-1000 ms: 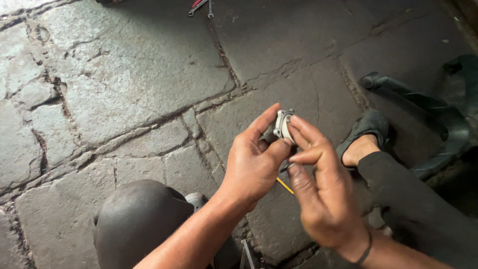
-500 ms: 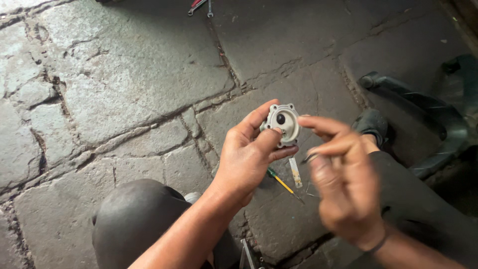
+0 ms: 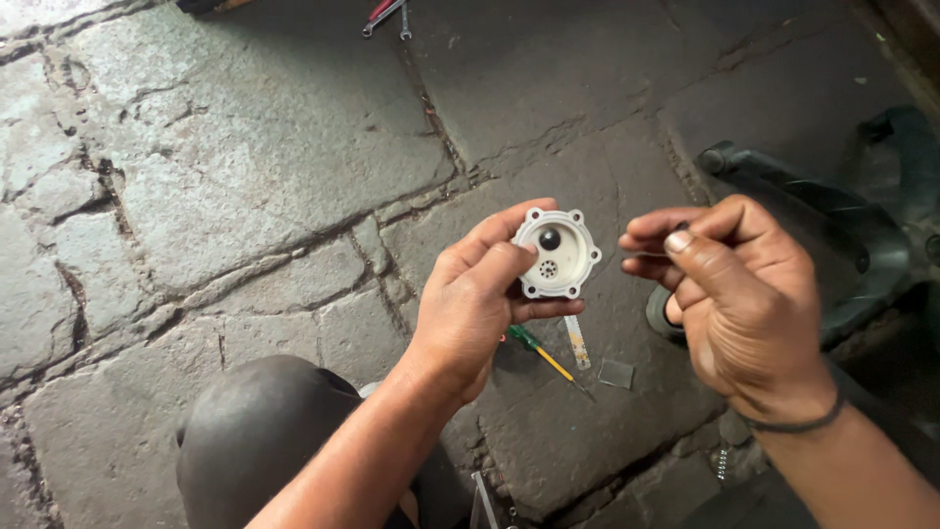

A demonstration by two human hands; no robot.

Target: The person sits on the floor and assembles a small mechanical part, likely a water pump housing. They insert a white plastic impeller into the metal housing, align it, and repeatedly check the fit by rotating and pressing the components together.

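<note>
Now the left hand (image 3: 470, 309) pinches the white round valve cover (image 3: 556, 252) face-up for inspection, while the right hand (image 3: 739, 294) pinches something tiny, needing careful alignment.

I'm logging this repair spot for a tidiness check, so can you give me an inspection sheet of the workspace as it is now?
Surface: stone floor of grey slabs with cracked, dirty joints.
Job's things: round white plastic cap with holes around its rim and a dark button near the middle, held up in the left hand; right hand pinches something too small to tell.
Clutter: green-handled screwdriver, small clear strip and small clear square piece on the floor under the hands; tools at the top edge.
Hands: both bare; dark band on the right wrist.
Cables: nothing seen.
Surroundings: person's knee lower left; dark plastic part at right.
</note>
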